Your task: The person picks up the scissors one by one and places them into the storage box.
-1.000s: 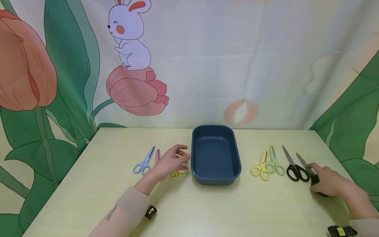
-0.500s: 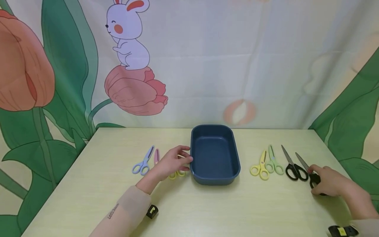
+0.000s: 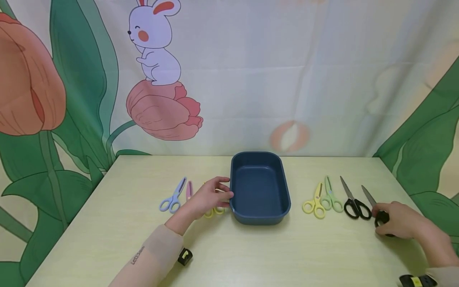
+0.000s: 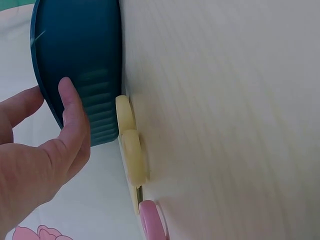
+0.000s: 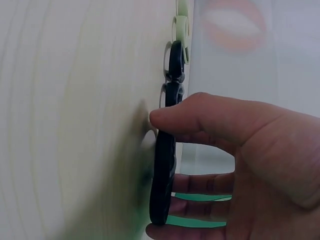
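My left hand (image 3: 211, 197) is at the left side of a dark blue rectangular box (image 3: 259, 220), its fingertips against the rim, fingers loosely bent. In the left wrist view, the thumb lies in front of the box's outer wall (image 4: 95, 65). On the right, my right hand (image 3: 399, 219) grips black-handled scissors (image 3: 369, 196) by the handles, blades pointing away. The right wrist view has the thumb and fingers around the black handle (image 5: 163, 170). Whether these scissors are off the table cannot be told. A second black-handled pair (image 3: 355, 207) lies just left of that hand.
Yellow scissors (image 3: 314, 208) and green scissors (image 3: 332, 201) lie right of the box. Blue scissors (image 3: 174, 199), pink scissors (image 3: 189, 189) and another yellow pair (image 3: 209, 213) lie left of it, the last two partly behind my left hand. A printed curtain (image 3: 233, 99) hangs behind the table.
The right hand's fingers have closed on the black-handled scissors, whose blades have shifted slightly right. The left hand has moved slightly right, up against the box.
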`<state>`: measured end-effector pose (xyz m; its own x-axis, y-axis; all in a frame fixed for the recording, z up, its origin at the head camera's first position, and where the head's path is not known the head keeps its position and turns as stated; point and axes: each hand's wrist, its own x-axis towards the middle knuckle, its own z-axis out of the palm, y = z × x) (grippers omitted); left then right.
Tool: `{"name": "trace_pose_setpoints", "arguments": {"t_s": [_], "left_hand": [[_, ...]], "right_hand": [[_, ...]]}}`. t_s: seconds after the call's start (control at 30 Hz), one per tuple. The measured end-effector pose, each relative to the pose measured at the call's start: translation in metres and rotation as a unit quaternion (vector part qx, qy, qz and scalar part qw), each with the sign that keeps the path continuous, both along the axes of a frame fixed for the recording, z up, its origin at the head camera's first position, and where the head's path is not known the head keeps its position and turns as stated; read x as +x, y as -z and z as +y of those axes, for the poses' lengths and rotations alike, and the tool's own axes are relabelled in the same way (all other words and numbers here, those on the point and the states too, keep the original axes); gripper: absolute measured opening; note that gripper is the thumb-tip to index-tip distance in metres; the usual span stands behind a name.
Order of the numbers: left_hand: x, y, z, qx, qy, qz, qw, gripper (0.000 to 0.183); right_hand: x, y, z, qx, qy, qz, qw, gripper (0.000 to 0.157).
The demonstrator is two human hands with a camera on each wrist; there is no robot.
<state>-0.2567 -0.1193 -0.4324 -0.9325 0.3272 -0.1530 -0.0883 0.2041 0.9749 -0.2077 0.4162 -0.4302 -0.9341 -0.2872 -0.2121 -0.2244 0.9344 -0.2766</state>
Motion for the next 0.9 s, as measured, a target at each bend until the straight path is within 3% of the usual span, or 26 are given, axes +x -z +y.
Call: {"name": "trace_pose_setpoints", "arguments": {"t_s": [0.2,0.47,0.9], "left_hand": [[0.000,0.000,0.001,0.006,-0.002,-0.004,1.0000,0.059],[0.001,-0.004,0.002,0.005,0.000,-0.006,1.0000,0.058],[0.000,-0.003,0.002,0.002,0.013,-0.003,0.9999,0.059]], "right_hand": [[0.003,-0.001,0.000,0.000,-0.001,0.006,1.000,0.036],[0.004,-0.009,-0.007,0.003,0.035,0.046,0.998,0.037],[0.001,-0.020,-0.050,0.002,0.048,0.114,0.992,0.048]]}}
